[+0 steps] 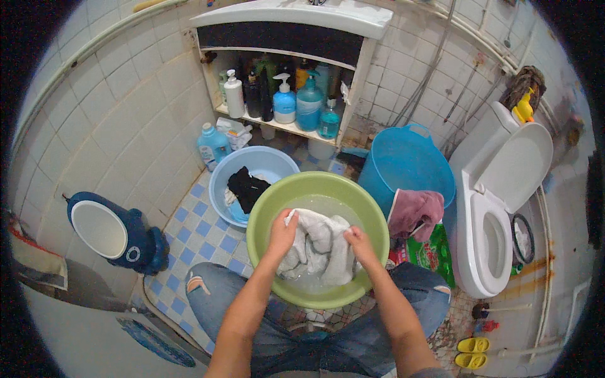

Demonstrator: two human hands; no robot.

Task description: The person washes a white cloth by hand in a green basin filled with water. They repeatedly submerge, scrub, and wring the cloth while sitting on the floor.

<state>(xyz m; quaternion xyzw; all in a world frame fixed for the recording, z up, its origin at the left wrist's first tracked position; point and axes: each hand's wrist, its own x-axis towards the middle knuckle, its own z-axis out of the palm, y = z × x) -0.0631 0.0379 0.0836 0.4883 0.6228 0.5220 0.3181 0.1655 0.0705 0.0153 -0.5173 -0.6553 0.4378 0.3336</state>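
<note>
A wet white cloth garment (pixel 321 236) with grey trim is stretched between my two hands. My left hand (pixel 283 231) grips its upper left edge, and my right hand (pixel 359 242) pinches the right side. Most of the fabric hangs down into cloudy water (pixel 338 205) inside a green plastic basin (pixel 317 178). That basin stands between my knees. Behind it on the left, a light blue basin (pixel 218 176) holds a black garment (pixel 246 186) with white and blue cloth around it.
At the right stand a tall blue tub (pixel 378 165) with a mauve cloth (pixel 413 212) over its rim and a white toilet (pixel 465 227). Pump bottles (pixel 283 101) fill the sink cabinet. A blue detergent bottle (pixel 211 144) and a dark blue child's urinal (pixel 127 231) are leftward; yellow slippers (pixel 472 345) lie lower right.
</note>
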